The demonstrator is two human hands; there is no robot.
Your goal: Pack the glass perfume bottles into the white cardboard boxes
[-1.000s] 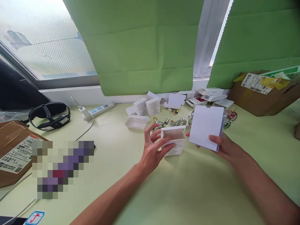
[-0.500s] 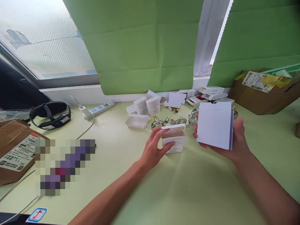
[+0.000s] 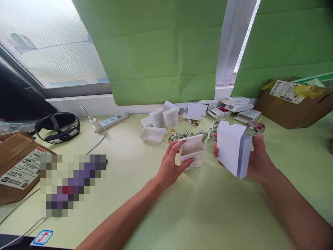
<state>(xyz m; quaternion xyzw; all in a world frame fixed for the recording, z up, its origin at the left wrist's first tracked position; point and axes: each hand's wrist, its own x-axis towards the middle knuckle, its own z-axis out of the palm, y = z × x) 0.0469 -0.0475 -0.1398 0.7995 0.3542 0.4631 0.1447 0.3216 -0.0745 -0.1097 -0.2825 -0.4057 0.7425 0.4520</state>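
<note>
My left hand grips a small white carton with fine print, standing on the table with its top open toward me. Fingers rest on its upper edge and the thumb lies on its front. To the right, my right hand holds a folded white card insert above the table, tilted, with a narrow side panel showing. Most of that hand's fingers are behind the card. Just beyond the hands lie glass perfume bottles and small metallic caps.
White cartons, some open, stand along the wall behind. Brown cardboard boxes are at the right and left. A power strip, a black headset and a blurred-out purple object occupy the left side.
The card insert in my right hand has turned and tilted, so its side panel now faces me more. My left hand keeps its hold on the carton, almost unmoved.
</note>
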